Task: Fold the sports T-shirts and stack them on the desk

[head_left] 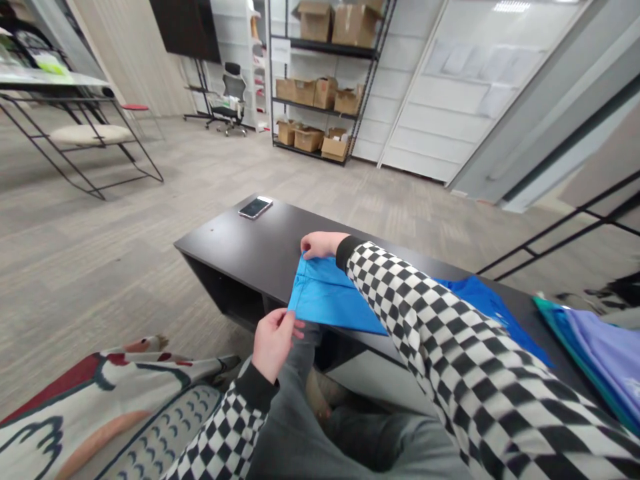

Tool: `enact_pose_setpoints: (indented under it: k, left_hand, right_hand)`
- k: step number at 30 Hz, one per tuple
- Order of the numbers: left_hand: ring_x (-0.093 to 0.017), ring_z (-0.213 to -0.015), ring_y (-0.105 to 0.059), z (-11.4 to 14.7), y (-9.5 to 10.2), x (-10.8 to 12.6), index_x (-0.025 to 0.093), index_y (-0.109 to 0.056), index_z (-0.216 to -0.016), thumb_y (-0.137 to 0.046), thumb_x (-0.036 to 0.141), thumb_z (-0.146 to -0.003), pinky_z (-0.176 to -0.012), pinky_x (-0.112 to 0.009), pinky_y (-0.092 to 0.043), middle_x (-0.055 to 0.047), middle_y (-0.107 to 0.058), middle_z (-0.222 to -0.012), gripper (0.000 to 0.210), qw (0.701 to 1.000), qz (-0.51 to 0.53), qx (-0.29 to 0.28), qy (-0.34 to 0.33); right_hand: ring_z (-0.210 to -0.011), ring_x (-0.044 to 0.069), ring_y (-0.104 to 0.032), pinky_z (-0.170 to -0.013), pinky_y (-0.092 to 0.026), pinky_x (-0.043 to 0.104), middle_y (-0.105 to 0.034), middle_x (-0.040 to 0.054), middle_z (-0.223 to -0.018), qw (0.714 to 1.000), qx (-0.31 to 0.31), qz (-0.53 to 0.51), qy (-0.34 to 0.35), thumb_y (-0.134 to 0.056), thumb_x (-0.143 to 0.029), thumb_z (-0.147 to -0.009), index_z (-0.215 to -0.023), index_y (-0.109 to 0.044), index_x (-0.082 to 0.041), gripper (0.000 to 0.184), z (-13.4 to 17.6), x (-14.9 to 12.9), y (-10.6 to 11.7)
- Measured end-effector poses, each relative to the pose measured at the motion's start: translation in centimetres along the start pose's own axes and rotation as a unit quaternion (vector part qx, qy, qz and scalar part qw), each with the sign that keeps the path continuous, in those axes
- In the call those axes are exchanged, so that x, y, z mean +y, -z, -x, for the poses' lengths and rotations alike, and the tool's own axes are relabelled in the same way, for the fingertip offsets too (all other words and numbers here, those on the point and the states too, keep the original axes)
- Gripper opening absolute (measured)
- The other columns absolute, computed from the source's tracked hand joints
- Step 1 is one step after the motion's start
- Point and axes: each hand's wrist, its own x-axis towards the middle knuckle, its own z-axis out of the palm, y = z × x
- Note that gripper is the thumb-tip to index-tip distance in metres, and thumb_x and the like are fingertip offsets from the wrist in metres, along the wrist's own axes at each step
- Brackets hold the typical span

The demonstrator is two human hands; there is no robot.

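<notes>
A blue garment lies stretched over the dark table, and its kind is not clear from what shows. Its left end has a stitched hem. My left hand pinches the near corner of that hem between thumb and fingers, at the table's front edge. At the far corner of the same hem, my right hand has its fingers closed on the fabric. My right forearm crosses over the garment and hides its middle. Deeper blue fabric shows beyond the sleeve; whether it belongs to the same piece I cannot tell.
On the dark table, a phone lies at the far left corner. A folded stack of green, blue and lilac clothes sits at the right end. Patterned cloth is at my left. Shelves with cardboard boxes stand behind.
</notes>
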Motion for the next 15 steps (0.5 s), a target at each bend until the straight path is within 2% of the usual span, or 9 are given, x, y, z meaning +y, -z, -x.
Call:
enact_pose_setpoints:
  k: [5, 8, 11, 15]
  left_hand:
    - [-0.027, -0.077, -0.083, 1.0, 0.5, 0.5, 0.015, -0.073, -0.105, -0.085, 0.053, -0.080, -0.055, -0.027, -0.057, -0.014, -0.084, -0.090, 0.048, 0.993, 0.100, -0.002, 0.055]
    - [-0.025, -0.073, -0.081, 0.8, 0.2, 0.8, 0.016, -0.070, -0.109, -0.089, 0.065, -0.079, -0.051, -0.026, -0.055, -0.014, -0.083, -0.094, 0.060, 0.991, 0.117, 0.001, 0.071]
    - [-0.019, -0.062, -0.073, 0.1, -0.1, 0.7, 0.017, -0.069, -0.097, -0.090, 0.074, -0.076, -0.046, -0.023, -0.048, -0.010, -0.079, -0.086, 0.063, 0.997, 0.073, 0.010, 0.034]
    - [-0.013, -0.051, -0.060, -0.6, 0.1, 2.3, 0.020, -0.069, -0.088, -0.083, 0.064, -0.088, -0.048, -0.022, -0.046, 0.000, -0.069, -0.067, 0.046, 0.997, 0.005, 0.046, -0.056]
  right_hand:
    - [-0.101, 0.022, -0.078, -0.076, -0.053, 0.024, -0.086, 0.0077, -0.123, 1.000, 0.018, -0.021, -0.007, -0.082, -0.030, -0.098, -0.126, -0.085, -0.019, 0.029, -0.7, -0.2, 0.0]
    - [-0.100, 0.020, -0.079, -0.076, -0.053, 0.022, -0.087, 0.0053, -0.120, 0.999, 0.010, -0.038, -0.003, -0.086, -0.031, -0.096, -0.124, -0.085, -0.020, 0.030, -1.1, -0.2, -0.3]
    - [-0.097, 0.019, -0.078, -0.076, -0.053, 0.021, -0.088, 0.0039, -0.115, 0.998, -0.006, -0.062, 0.007, -0.089, -0.026, -0.092, -0.121, -0.087, -0.020, 0.029, -1.1, -0.3, -0.2]
    - [-0.087, 0.017, -0.075, -0.077, -0.052, 0.021, -0.088, 0.0000, -0.101, 0.996, 0.001, -0.084, 0.019, -0.091, -0.018, -0.086, -0.110, -0.089, -0.020, 0.024, -0.8, -0.3, 2.0]
